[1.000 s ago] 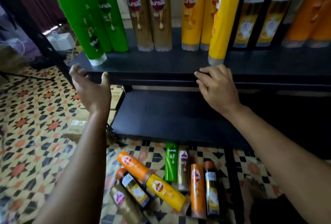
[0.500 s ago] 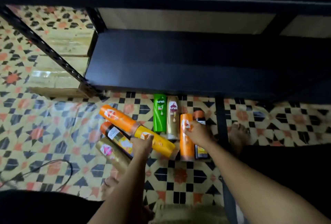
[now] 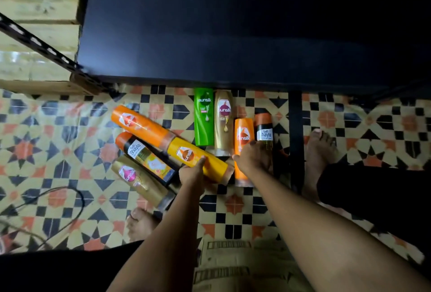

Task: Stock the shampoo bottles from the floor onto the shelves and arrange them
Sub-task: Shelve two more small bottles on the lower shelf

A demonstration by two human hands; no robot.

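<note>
Head view, as I read it: patterned tile floor [image 3: 58,151]; dark bottom shelf [image 3: 233,35]; eight shampoo bottles lying below it. My left hand [image 3: 192,173] curls around the yellow bottle [image 3: 198,158]; right hand [image 3: 254,158] grips the orange bottle [image 3: 242,133].

Bare forearms, bare feet, black trousers [image 3: 373,193]

A floor of patterned black, orange and cream tiles [image 3: 58,151] carries eight plastic shampoo bottles lying flat: a green one [image 3: 204,116], two gold [image 3: 224,121] [image 3: 140,181], two orange [image 3: 140,126] [image 3: 242,142], one yellow [image 3: 196,158] and two black with orange caps [image 3: 147,155] [image 3: 264,128]. A black cable [image 3: 77,200] loops at the left, and the dark bottom shelf [image 3: 233,30] stands bare just beyond the bottles.
</note>
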